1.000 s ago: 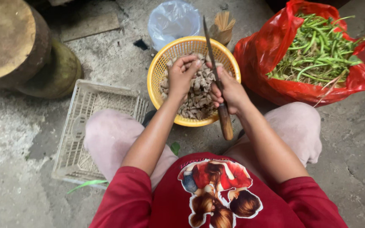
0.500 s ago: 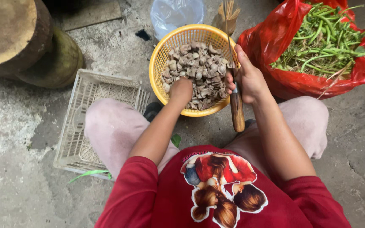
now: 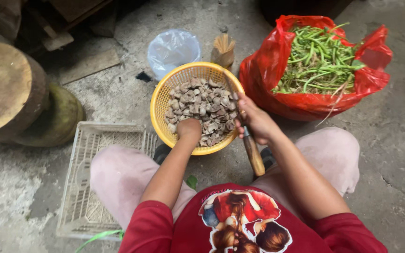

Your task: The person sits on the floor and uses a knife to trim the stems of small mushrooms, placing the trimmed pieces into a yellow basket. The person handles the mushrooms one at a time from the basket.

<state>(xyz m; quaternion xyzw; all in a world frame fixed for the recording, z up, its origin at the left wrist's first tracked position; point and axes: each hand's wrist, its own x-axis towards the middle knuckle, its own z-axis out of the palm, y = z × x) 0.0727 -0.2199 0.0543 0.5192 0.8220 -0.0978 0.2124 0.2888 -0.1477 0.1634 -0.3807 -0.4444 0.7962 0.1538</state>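
Note:
A yellow plastic basket (image 3: 164, 96) on the ground between my knees holds several small grey-brown pieces (image 3: 202, 105). My left hand (image 3: 189, 129) reaches down into the pile at the basket's near side, fingers buried among the pieces, so what it grips is hidden. At the basket's right rim, my right hand (image 3: 255, 119) is closed around a knife (image 3: 251, 152) with a wooden handle. The blade points up over the basket and is mostly hidden.
A red plastic bag of green long beans (image 3: 317, 65) lies at the right. A white plastic crate (image 3: 101, 173) sits left of my knee. A round wooden chopping block (image 3: 5, 89), a clear bag (image 3: 172, 49) and a small brush (image 3: 223, 49) lie behind.
My left hand has dropped from above the pile into the pieces at the basket's near side. My right hand with the knife stays at the right rim. The view shifted.

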